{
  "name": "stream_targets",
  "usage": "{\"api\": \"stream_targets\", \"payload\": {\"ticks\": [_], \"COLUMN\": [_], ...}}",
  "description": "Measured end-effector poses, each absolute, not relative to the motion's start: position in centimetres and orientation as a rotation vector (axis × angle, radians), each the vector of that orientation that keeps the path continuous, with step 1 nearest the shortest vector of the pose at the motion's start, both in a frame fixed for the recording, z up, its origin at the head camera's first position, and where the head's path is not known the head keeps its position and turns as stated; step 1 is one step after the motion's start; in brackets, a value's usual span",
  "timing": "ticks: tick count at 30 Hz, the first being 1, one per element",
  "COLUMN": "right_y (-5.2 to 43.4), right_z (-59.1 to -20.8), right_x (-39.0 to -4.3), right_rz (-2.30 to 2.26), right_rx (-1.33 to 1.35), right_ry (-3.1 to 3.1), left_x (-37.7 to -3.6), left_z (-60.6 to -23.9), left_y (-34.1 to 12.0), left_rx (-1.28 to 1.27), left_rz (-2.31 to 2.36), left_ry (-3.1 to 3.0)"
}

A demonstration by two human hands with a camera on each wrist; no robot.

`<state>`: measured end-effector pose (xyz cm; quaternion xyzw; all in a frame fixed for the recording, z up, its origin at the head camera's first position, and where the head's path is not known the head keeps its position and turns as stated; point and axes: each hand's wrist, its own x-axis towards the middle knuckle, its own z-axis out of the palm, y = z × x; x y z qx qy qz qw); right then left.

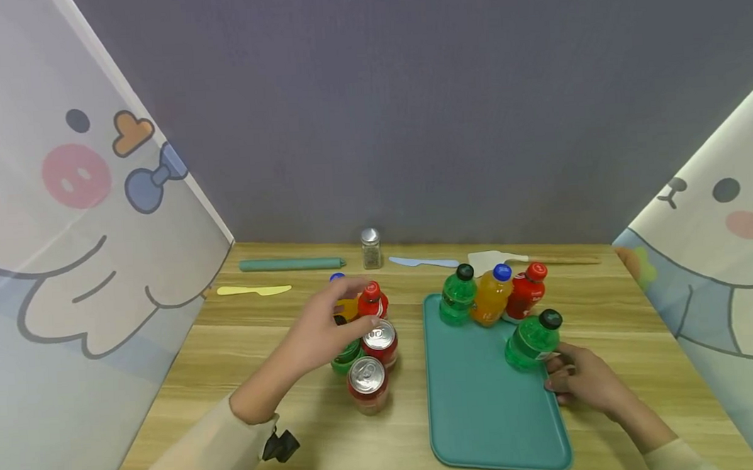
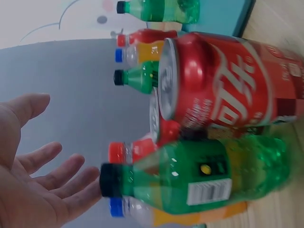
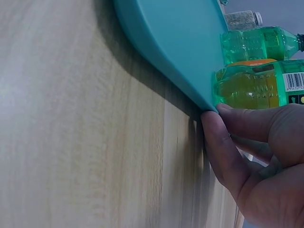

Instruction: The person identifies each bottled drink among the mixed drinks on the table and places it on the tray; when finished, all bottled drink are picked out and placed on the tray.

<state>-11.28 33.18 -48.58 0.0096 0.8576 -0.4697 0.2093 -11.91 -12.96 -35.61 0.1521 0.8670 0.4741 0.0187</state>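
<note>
My left hand (image 1: 327, 330) hovers with spread, relaxed fingers over a cluster of drinks, holding nothing. Around it stand a red-capped bottle (image 1: 372, 302), an orange soda bottle (image 1: 348, 308), a green bottle (image 2: 199, 175) and two red cola cans (image 1: 380, 339). In the left wrist view its fingertips are close to the green bottle's black cap. My right hand (image 1: 585, 380) pinches the right rim of a teal tray (image 1: 482, 414) between thumb and fingers. Next to those fingers, a green bottle (image 1: 532, 342) stands on the tray.
At the tray's far end stand another green bottle (image 1: 458, 296), an orange bottle (image 1: 492, 296) and a red-labelled bottle (image 1: 525, 294). Behind lie a teal rod (image 1: 291, 264), yellow knife (image 1: 254, 290), blue knife (image 1: 423, 262) and spatula (image 1: 489, 261), with a shaker (image 1: 371, 249) upright.
</note>
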Motion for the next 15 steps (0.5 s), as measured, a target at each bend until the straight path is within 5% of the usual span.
{"api": "stream_targets", "payload": {"ticks": [15], "right_y": [33.1], "right_z": [-48.6], "right_x": [-11.3], "right_rz": [-1.321], "right_rx": [0.046], "right_ry": [2.380], "left_x": [-10.6], "left_z": [-38.4], "left_y": [-16.8], "left_rx": [0.268], "left_rz": [1.397], "left_ry": [2.757]}}
